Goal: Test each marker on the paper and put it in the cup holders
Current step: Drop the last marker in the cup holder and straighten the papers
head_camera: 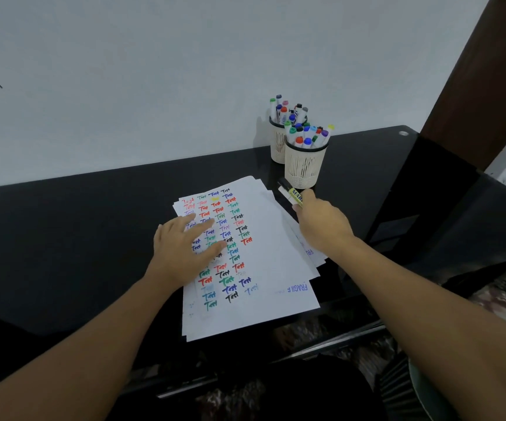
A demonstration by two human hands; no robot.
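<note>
Right hand [321, 223] closed around a black-capped marker [289, 192] with a yellow label, held just off the right edge of the paper [276, 238] and just in front of the near cup holder [305, 165]. Left hand [182, 247] open, fingers straight, pressed flat on the left half of the top sheet over the columns of coloured "Test" marks.

Step in hand, judged from the layout: either test this marker or drop it in a holder. Cannot tell whether its mark is already on the sheet; cap appears on.

To do the step well:

- Keep the left palm flat to pin the loose stack of sheets to the dark surface [94, 208]; edges already fanned out.
- If untested, remove the cap and write in the blank right margin, clear of existing marks and of the left fingers.
- Recap fully before stowing.
- Choose the holder with room: near cup holder crowded with markers; far cup holder [277, 144], touching or just behind it against the wall, also nearly full.
- Lower the marker vertically into a gap between caps; avoid forcing it, since the light mesh cups look easy to tip.
</note>
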